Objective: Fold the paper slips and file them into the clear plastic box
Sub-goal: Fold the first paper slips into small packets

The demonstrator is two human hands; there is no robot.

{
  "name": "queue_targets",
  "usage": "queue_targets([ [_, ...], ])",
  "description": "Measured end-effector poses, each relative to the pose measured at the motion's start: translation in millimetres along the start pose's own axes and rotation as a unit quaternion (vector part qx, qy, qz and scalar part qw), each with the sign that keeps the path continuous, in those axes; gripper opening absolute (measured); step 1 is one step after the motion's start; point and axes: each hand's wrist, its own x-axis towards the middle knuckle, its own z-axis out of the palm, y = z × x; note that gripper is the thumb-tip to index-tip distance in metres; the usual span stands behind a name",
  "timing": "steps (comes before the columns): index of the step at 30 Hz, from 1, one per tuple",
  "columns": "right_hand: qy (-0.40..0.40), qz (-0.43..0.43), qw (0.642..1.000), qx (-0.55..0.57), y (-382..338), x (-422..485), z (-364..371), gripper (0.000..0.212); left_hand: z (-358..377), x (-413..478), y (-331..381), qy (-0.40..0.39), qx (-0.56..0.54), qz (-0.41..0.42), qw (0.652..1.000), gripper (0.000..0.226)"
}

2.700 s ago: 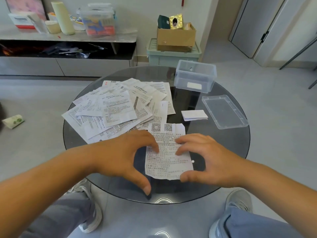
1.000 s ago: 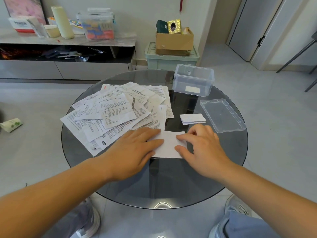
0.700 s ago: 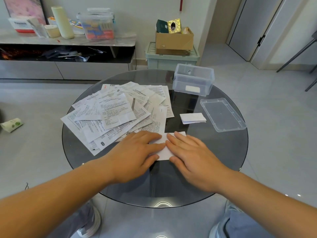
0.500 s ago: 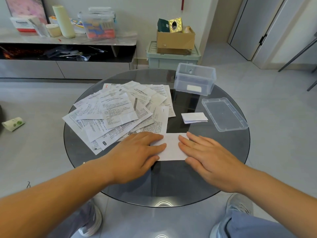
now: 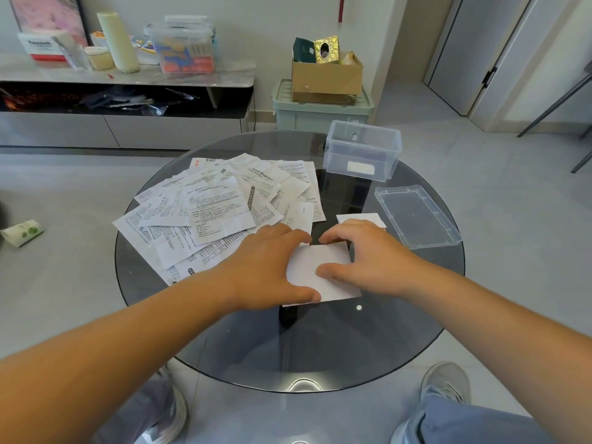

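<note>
A folded white slip [image 5: 322, 267] lies on the round glass table [image 5: 368, 354] in front of me. My left hand [image 5: 266, 267] grips its left side, fingertips curled at the far edge and thumb at the near corner. My right hand [image 5: 368, 256] grips its right side, fingers arched over the far edge and thumb on the paper. A spread pile of printed slips [image 5: 217, 206] covers the table's left half. Just beyond my right hand a small folded slip [image 5: 363, 217] shows. The clear plastic box [image 5: 362, 152] stands open at the back right.
The box's clear lid [image 5: 416, 216] lies upturned near the table's right edge. Behind the table stand a green crate [image 5: 320, 115] with a cardboard box [image 5: 326, 78] on it, and a low shelf unit [image 5: 128, 91] on the left. My shoes [image 5: 445, 382] show under the glass.
The slip was folded in half and pressed flat under both hands. Now it is turned to a squarer shape, and both hands have curled their fingers around its edges.
</note>
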Motion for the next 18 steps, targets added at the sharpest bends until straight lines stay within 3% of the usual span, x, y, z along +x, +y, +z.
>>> queue_targets([
  [12, -0.017, 0.036, 0.994, 0.099, 1, 2, -6, 0.025, -5, 5, 11, -0.008, -0.016, 0.000, 1.000, 0.082],
  [14, -0.013, 0.040, 0.992, 0.121, 1, 1, -6, 0.023, -7, 3, 13, -0.006, -0.053, -0.004, 0.999, 0.071],
  [18, 0.003, 0.050, 0.981, 0.188, -1, -1, -9, 0.022, -10, 3, 15, 0.013, -0.188, -0.017, 0.982, 0.029],
])
